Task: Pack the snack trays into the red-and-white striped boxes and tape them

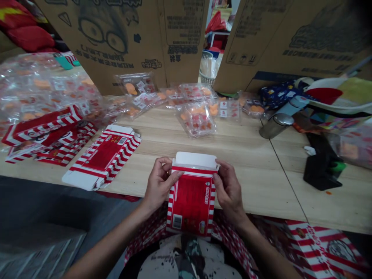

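A red-and-white striped carton [192,201] is held between my two hands at the table's front edge, its white end flap [195,159] standing up at the far end. My left hand [159,181] grips the carton's upper left corner, thumb across the printed face. On the opposite corner, my right hand [229,188] closes with its thumb along the side. Clear plastic shows just inside the carton's mouth. To the left lies a stack of flat striped cartons [106,153] with white flaps.
Clear packets with orange and red pieces [199,118] lie along the back, with a large heap [43,89] at left. Filled-looking striped boxes [46,131] rest before the heap. Tall cardboard boxes [130,38] stand behind. At right are a flask [276,126] and a black tape dispenser [321,170].
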### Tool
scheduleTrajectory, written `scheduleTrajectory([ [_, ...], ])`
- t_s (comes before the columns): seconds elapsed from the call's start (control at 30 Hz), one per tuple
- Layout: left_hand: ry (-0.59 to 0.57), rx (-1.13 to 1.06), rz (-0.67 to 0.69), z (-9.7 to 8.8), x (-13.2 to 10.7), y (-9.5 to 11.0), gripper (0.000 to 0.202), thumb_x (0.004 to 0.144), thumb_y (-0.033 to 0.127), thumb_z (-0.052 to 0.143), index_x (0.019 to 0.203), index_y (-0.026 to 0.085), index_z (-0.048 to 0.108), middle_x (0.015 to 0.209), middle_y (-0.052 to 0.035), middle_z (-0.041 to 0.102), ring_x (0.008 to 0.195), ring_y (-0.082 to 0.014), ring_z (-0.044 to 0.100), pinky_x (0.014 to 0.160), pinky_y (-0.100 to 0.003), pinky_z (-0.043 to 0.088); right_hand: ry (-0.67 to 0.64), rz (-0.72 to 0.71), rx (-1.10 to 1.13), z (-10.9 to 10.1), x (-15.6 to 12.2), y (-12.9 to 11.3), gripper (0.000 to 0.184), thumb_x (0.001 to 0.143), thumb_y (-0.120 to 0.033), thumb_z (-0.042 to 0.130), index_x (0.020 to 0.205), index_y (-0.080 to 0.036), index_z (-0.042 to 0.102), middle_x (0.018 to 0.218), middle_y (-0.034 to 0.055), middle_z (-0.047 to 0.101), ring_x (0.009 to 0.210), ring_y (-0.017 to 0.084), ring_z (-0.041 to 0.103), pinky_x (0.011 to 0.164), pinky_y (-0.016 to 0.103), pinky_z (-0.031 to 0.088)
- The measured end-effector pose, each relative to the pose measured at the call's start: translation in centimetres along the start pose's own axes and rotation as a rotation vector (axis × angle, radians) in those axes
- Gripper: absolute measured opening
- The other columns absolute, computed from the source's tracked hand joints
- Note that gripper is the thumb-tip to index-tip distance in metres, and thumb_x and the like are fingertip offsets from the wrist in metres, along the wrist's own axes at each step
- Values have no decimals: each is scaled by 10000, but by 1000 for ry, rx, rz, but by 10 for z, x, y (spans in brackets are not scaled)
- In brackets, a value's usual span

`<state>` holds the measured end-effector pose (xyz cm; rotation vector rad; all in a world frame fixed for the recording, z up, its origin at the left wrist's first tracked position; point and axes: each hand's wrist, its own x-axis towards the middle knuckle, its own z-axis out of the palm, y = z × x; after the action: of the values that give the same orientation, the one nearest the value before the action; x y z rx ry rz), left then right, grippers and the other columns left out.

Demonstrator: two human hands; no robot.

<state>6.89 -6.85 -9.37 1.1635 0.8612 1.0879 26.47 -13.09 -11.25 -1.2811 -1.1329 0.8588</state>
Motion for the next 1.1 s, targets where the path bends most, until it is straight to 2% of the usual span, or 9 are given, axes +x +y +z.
scheduleTrajectory([
  [0.1,108,133,36,7,-4,-10,327,882,319,724,1125,222,527,1055,-35,706,935,-152,665,827,-260,514,194,19,-7,15,-13,4,397,1028,-323,472,1406,-258,370,1268,115,637,1172,214,624,1006,407,507],
  [0.2,164,320,61,5,-7,-15,301,885,378,708,1113,208,611,1070,-53,705,949,-179,653,812,-276,510,248,8,-140,16,-15,5,272,1030,-337,452,1271,-237,530,1206,101,653,1129,220,625,981,380,498],
  [0.4,55,301,-14,-8,12,-6,236,903,411,658,868,178,642,853,-15,658,798,-146,590,738,-248,475,18,52,-120,-9,6,3,171,1005,-368,496,946,-238,591,924,27,620,833,188,596,753,298,494],
  [0.53,-107,-15,-219,-15,30,5,401,807,276,742,1181,231,602,944,10,675,808,-123,618,745,-229,485,-171,140,141,-19,24,4,415,962,-346,579,1360,-296,471,1135,41,667,977,193,643,844,335,537],
  [0.63,-286,-43,-345,-24,34,9,358,876,301,684,1218,203,656,1045,-44,723,919,-156,661,840,-270,499,-260,169,147,-24,31,5,388,952,-334,619,1335,-280,585,1192,53,685,1046,199,650,850,329,545],
  [0.73,-365,42,-369,-38,33,8,287,934,362,635,1157,204,721,1141,-67,735,1020,-174,666,926,-299,481,-300,40,0,-29,34,3,172,968,-296,605,1067,-246,736,1101,53,712,1028,197,662,842,326,540],
  [0.83,-441,9,-372,-48,30,8,342,900,435,664,1131,193,741,1144,-87,742,1025,-196,676,915,-310,487,-413,-138,-131,-33,35,-2,219,1001,-228,526,1082,-251,728,1207,71,698,1139,206,647,933,374,520],
  [0.97,-324,80,-310,-38,27,11,334,858,477,716,945,155,733,930,-56,742,830,-150,663,771,-263,485,-557,-209,-276,-35,40,-16,227,1010,-218,501,1168,-251,661,1267,81,673,1106,196,651,908,373,516],
  [1.1,-226,135,-300,-20,26,17,327,793,347,804,1040,175,674,893,-5,717,714,-100,624,672,-218,466,-578,7,-259,-30,50,-26,190,1004,-352,510,984,-198,619,990,63,675,818,161,601,689,292,491],
])
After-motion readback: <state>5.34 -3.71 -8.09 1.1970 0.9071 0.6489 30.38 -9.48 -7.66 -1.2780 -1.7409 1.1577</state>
